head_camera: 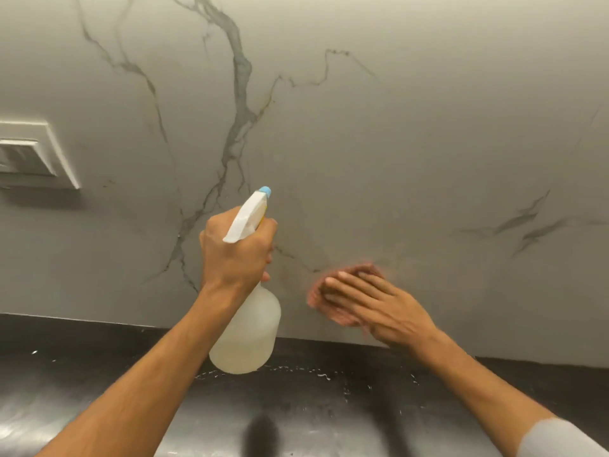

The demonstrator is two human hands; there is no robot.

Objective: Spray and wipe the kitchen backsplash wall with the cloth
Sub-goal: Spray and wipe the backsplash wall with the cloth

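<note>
The left hand (235,249) is closed round the neck of the bottle (245,328), fingers wrapped at the trigger, and holds it up in front of the wall (412,143), clear of the counter (99,374). The right hand (372,301) lies open and flat, fingers together, pressing the cloth (329,311) against the wall low down, just above the counter edge and near the bottle. The cloth is pinkish and blurred, so it is probably mid-stroke. The step in hand looks like wiping a patch beside the spot the nozzle (265,191) faces. To do it well, keep the palm flat so the whole cloth bears on the stone, work in overlapping passes, and follow any drips down to the seam with the counter. Spray should go short and close, away from the switch plate (36,153) at the left, since wet there could be a risk. The bottle's long axis runs nearly upright, leaning a little, base down towards the counter and head up. Its nozzle points up and forward at the wall, near the dark vein (242,94). White flecks on the counter below will likely want a wipe too.
</note>
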